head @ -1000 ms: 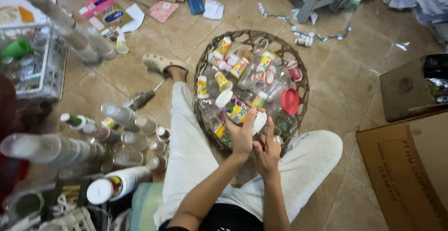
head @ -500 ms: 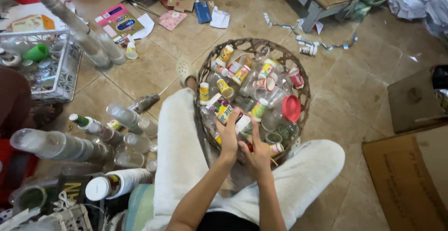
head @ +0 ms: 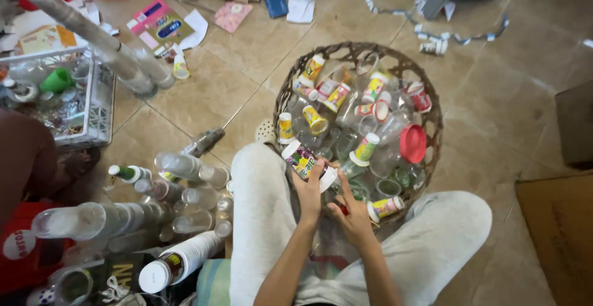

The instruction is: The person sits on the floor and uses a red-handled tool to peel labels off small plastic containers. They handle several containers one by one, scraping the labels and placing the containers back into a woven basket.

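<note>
One round woven basket [head: 432, 105] on the tiled floor, piled with small plastic cups and bottles, too many to count; one red lid [head: 412, 143] among them. Stacked clear cups [head: 92, 219] lie left, one white wire crate [head: 99, 105] beyond. Left hand [head: 307, 188] grip clamped on one labelled cup [head: 301, 158] at basket's near rim. Right hand [head: 355, 214] just beside, fingers curled; what it holds, cannot tell.

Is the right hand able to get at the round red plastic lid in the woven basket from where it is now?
Probably yes. The right hand is at the near rim of the woven basket, and the round red plastic lid lies on top of the pile, uncovered, just ahead and to its right. Only loose clear cups lie between.
</note>
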